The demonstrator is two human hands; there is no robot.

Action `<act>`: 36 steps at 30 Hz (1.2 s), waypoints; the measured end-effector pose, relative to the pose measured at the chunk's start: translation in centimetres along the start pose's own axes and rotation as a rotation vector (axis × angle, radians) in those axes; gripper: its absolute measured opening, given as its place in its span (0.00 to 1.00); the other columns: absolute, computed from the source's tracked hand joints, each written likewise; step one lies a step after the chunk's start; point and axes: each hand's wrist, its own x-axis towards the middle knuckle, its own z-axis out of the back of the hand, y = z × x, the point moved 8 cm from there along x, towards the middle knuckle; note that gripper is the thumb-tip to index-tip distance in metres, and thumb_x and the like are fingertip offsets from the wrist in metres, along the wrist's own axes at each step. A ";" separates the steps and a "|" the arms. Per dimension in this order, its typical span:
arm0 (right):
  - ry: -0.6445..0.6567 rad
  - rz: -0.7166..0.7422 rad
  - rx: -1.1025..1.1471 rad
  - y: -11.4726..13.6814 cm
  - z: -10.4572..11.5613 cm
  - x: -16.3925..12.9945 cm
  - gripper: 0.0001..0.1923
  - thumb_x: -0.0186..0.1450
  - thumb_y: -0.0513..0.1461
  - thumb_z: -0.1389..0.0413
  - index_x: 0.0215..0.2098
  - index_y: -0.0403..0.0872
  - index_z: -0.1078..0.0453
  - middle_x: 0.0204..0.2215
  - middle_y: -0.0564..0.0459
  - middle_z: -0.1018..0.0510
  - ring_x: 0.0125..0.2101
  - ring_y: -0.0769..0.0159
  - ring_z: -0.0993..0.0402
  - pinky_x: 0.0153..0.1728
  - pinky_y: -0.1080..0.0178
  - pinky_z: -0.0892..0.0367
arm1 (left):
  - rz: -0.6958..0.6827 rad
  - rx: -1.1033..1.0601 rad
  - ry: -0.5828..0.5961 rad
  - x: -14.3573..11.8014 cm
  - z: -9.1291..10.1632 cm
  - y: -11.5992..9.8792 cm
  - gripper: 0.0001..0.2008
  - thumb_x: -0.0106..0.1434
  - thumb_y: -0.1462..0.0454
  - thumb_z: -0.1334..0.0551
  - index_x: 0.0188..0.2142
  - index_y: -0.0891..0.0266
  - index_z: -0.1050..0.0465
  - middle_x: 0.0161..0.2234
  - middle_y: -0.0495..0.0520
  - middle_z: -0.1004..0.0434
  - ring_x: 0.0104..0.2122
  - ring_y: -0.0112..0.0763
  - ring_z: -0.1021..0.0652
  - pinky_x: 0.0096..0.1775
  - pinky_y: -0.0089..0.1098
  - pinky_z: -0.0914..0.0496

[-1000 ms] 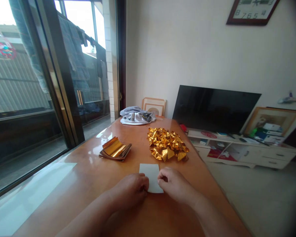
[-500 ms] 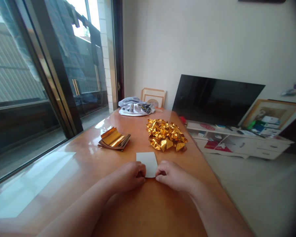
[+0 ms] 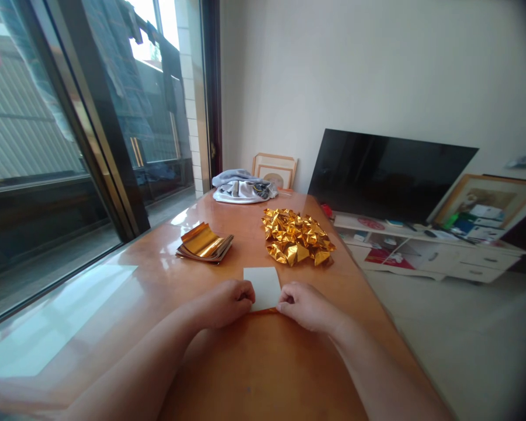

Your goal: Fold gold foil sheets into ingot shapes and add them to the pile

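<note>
A small sheet of paper [image 3: 263,283], white side up, lies on the glossy wooden table [image 3: 263,374]. My left hand [image 3: 225,303] pinches its near left corner and my right hand [image 3: 304,305] pinches its near right corner. The near edge shows a thin gold strip lifted between my fingers. A stack of flat gold foil sheets [image 3: 204,242] lies beyond my left hand. A heap of folded gold foil pieces [image 3: 298,237] sits beyond my right hand.
A bundled grey and white cloth [image 3: 243,188] lies at the table's far end, with a picture frame [image 3: 275,171] behind it. Glass sliding doors [image 3: 70,134] run along the left. A dark TV [image 3: 388,175] on a low white cabinet [image 3: 438,257] stands at the right.
The paper's near edge has been raised and rolled away from me, so less white shows than a second ago. My head has tipped down a little.
</note>
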 end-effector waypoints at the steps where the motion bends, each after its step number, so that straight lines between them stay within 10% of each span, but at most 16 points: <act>1: 0.000 -0.014 0.007 -0.2 -0.1 0.1 0.05 0.61 0.39 0.41 0.29 0.47 0.26 0.29 0.56 0.21 0.29 0.68 0.29 0.26 0.68 0.45 | 0.015 -0.014 0.000 0.0 0.1 0.0 0.10 0.59 0.64 0.45 0.38 0.59 0.26 0.35 0.49 0.22 0.34 0.33 0.25 0.33 0.29 0.35; 12: 0.001 -0.108 0.051 -1.5 -0.7 0.4 0.08 0.61 0.43 0.40 0.31 0.47 0.25 0.26 0.57 0.21 0.26 0.69 0.30 0.24 0.68 0.48 | 0.023 -0.016 -0.017 0.1 0.3 0.0 0.15 0.65 0.52 0.44 0.34 0.60 0.28 0.32 0.49 0.24 0.31 0.33 0.26 0.31 0.30 0.37; 36: -0.056 -0.111 -0.040 -0.8 -0.1 0.2 0.08 0.60 0.43 0.41 0.28 0.47 0.28 0.26 0.56 0.21 0.27 0.68 0.29 0.24 0.67 0.49 | 0.017 0.163 -0.072 0.3 -0.7 0.4 0.05 0.63 0.61 0.42 0.36 0.57 0.28 0.33 0.51 0.23 0.31 0.34 0.25 0.29 0.29 0.41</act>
